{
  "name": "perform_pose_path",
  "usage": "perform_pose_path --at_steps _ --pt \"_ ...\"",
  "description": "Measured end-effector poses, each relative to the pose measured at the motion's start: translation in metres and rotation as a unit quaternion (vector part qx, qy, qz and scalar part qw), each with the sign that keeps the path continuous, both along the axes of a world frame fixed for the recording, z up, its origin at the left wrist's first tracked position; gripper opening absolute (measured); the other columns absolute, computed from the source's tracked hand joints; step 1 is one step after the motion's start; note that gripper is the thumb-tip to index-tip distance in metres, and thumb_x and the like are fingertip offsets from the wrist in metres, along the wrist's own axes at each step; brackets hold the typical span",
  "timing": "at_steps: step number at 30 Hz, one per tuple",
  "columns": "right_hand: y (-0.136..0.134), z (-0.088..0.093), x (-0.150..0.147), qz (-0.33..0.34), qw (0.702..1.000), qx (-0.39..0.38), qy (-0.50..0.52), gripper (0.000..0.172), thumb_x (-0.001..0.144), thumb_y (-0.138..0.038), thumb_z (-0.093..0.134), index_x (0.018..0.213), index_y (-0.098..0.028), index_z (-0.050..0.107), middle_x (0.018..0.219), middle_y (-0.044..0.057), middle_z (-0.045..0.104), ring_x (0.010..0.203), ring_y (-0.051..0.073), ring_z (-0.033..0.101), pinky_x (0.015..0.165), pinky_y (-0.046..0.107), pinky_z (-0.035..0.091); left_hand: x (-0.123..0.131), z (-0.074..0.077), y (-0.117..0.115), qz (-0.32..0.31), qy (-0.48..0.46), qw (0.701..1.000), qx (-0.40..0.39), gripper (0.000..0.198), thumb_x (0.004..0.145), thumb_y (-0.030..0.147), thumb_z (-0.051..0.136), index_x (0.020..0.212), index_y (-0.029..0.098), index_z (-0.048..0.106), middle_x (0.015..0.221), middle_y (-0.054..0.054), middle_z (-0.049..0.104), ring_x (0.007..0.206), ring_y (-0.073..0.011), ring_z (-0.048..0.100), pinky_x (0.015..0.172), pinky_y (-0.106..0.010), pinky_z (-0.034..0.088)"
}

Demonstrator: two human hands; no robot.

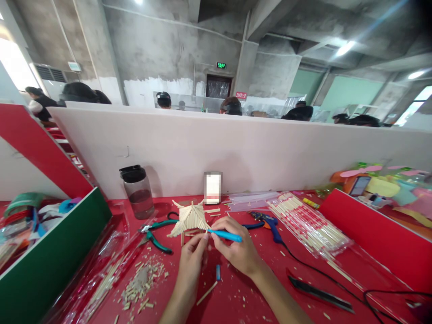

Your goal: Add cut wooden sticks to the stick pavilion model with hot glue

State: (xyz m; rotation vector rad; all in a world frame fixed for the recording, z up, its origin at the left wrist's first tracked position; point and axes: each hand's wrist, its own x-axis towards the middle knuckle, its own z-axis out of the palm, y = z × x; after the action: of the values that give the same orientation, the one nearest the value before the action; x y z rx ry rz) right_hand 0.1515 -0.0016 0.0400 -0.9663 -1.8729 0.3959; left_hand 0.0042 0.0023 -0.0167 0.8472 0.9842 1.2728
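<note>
A small roof-shaped model of pale wooden sticks (193,218) stands on the red table, just beyond both hands. My right hand (238,247) is closed round a bright blue pen-like tool (226,235), its tip pointing left at the model's lower right corner. My left hand (194,254) is pinched just below that corner, near the tool's tip; what lies between its fingertips is too small to make out. Between my wrists lie a short blue piece (218,272) and a thin loose stick (207,293).
Green-handled pliers (158,243), wood scraps (140,283) and a dark bottle (137,191) are at left. A glue gun (272,227), bagged sticks (310,225) and a black cutter (320,294) are at right. A white partition (175,148) stands behind.
</note>
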Motion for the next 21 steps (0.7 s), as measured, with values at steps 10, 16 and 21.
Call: perform_pose_path --at_steps 10,16,21 --pt "0.002 0.000 0.008 -0.039 0.995 -0.003 0.093 0.004 0.094 -0.024 0.060 0.095 -0.022 0.064 0.096 0.005 0.069 0.093 0.020 0.066 0.084 0.033 0.054 0.000 0.002 0.000 -0.001 0.001 1.000 -0.017 0.061 0.060 0.067 0.081 0.088 0.013 0.078 0.055 0.006 0.051 0.041 -0.0030 0.031 0.038 -0.017 0.022" --pt "0.005 -0.001 0.017 -0.092 0.985 -0.019 0.148 0.010 0.096 -0.032 0.061 0.095 -0.023 0.064 0.092 0.004 0.067 0.086 0.019 0.066 0.081 0.032 0.054 0.000 0.001 -0.001 0.000 0.002 1.000 -0.021 0.061 0.061 0.067 0.080 0.089 0.013 0.078 0.054 0.007 0.049 0.040 -0.0027 0.029 0.038 -0.016 0.021" --pt "0.009 0.004 0.034 -0.113 0.986 -0.047 0.116 0.018 0.098 -0.036 0.056 0.104 -0.023 0.066 0.075 -0.001 0.065 0.062 0.015 0.061 0.064 0.026 0.051 0.000 0.001 -0.002 -0.002 -0.006 1.000 -0.029 0.063 0.061 0.067 0.081 0.092 0.012 0.078 0.054 0.007 0.049 0.041 -0.0026 0.028 0.039 -0.016 0.021"
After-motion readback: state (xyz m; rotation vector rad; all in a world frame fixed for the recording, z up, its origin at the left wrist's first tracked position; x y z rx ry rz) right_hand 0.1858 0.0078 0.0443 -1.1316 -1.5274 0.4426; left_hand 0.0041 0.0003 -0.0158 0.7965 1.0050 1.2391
